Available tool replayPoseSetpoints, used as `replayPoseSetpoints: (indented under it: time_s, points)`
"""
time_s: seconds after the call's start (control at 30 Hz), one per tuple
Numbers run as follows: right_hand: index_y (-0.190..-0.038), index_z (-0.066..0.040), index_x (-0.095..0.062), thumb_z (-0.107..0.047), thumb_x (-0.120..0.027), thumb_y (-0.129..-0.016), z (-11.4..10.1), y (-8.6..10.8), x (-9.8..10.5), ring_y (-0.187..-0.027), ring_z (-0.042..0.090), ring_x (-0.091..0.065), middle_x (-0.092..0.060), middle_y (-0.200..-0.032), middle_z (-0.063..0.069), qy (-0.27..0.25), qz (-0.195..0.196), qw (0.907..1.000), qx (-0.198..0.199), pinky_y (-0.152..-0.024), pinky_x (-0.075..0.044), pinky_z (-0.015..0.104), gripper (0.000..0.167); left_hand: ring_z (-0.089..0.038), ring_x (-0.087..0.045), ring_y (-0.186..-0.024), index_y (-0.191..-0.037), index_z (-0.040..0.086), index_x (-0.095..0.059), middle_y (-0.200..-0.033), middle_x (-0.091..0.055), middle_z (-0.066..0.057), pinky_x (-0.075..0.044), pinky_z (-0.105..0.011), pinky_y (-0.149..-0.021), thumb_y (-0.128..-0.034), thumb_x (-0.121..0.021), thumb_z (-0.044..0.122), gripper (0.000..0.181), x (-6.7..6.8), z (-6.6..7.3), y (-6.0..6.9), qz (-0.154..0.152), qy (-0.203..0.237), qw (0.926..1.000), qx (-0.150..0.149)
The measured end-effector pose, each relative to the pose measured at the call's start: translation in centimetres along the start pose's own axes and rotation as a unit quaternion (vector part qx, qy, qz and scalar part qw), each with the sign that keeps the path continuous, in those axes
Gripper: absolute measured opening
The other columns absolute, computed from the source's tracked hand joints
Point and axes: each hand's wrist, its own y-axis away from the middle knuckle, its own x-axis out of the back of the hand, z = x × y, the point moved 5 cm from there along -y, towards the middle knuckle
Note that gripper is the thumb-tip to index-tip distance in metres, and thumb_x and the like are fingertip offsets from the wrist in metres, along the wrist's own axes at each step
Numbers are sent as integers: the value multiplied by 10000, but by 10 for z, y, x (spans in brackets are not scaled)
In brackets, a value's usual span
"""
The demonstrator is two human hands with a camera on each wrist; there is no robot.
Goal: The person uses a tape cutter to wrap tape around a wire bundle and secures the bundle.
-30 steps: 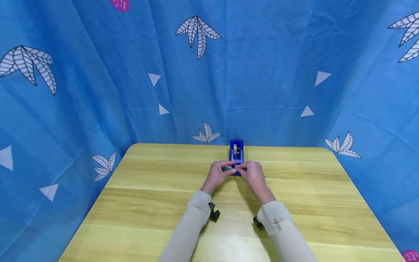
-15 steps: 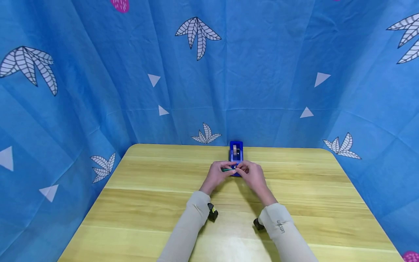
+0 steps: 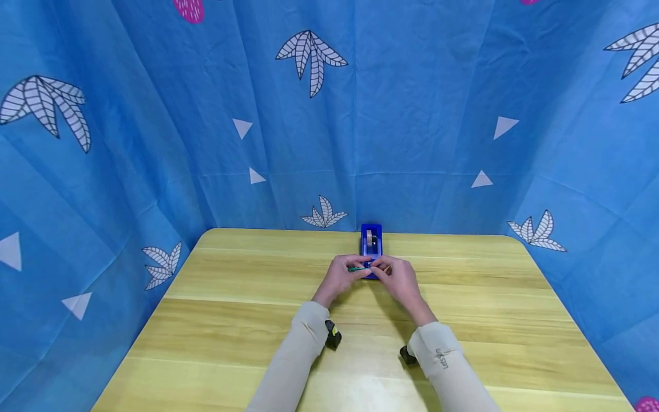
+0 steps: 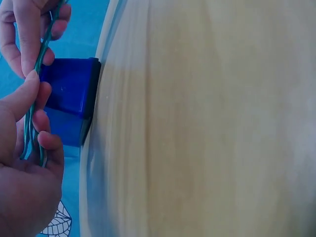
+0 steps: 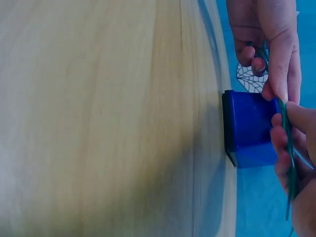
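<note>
A small bundle of thin green strands (image 4: 43, 45) runs between both hands, just above the front end of a blue tape dispenser (image 3: 372, 247). My left hand (image 3: 342, 273) pinches the bundle between thumb and fingers; loose strand ends lie against its curled fingers in the left wrist view. My right hand (image 3: 399, 278) pinches the same bundle close beside it, the fingertips of both hands nearly meeting. More strands (image 5: 291, 170) pass along the right palm in the right wrist view. Whether the strands are cord or wire, I cannot tell. The hands partly hide the dispenser's front.
The dispenser, with a roll of tape (image 3: 369, 237) in it, stands near the back edge of the wooden table (image 3: 247, 332). A blue patterned curtain (image 3: 422, 114) hangs behind and at both sides. Small black cameras (image 3: 333, 335) sit at the wrists.
Both hands stay over the dispenser's front with the green strands. The right fingers shift slightly on the bundle. The head view tips up a little.
</note>
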Motion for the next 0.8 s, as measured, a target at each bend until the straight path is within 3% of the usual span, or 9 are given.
replayPoseSetpoints:
  time_s: [0.13, 0.37, 0.47, 0.6, 0.8]
  points:
    - [-942, -157, -802, -198, -780, -939, -2, -1, 1, -667, 112, -630, -776, -844, 20, 393, 227, 9987, 222, -632, -526, 311, 47, -125, -669, -1001, -1256, 261, -759, -1155, -761, 1, -553, -248, -761, -952, -768, 273, 304, 0, -1, 0, -138, 236, 9996, 8]
    - [-974, -139, -821, -200, -797, -924, -3, 1, 0, -672, 119, -633, -786, -864, 23, 620, 349, 9967, 382, -631, -524, 322, 83, -134, -660, -1043, -1265, 257, -753, -1242, -737, 11, -578, -276, -800, -966, -747, 243, 299, 1, -3, 2, -262, 348, 9991, -13]
    - [-990, -129, -837, -218, -813, -911, -4, 3, -1, -612, 96, -574, -755, -800, 14, 758, 499, 9947, 474, -583, -476, 298, 121, -134, -665, -1046, -1265, 248, -754, -1261, -734, 10, -583, -276, -797, -968, -740, 246, 298, 1, -3, 3, -246, 264, 9993, -79]
    - [-987, -120, -843, -226, -835, -889, -5, 5, -1, -535, 86, -475, -694, -714, 12, 1035, 818, 9884, 747, -527, -406, 287, 144, -130, -673, -1033, -1268, 250, -753, -1282, -730, 14, -574, -256, -777, -971, -731, 252, 298, 0, 0, 4, -184, 42, 9996, -186]
    - [-960, -95, -838, -194, -845, -871, -12, 7, -2, -569, 154, -612, -755, -778, 58, 1458, 1098, 9743, 1322, -554, -520, 351, 133, -115, -683, -983, -1262, 264, -756, -1182, -758, 5, -549, -234, -736, -964, -738, 243, 300, 0, 3, 4, -63, -101, 9998, -140]
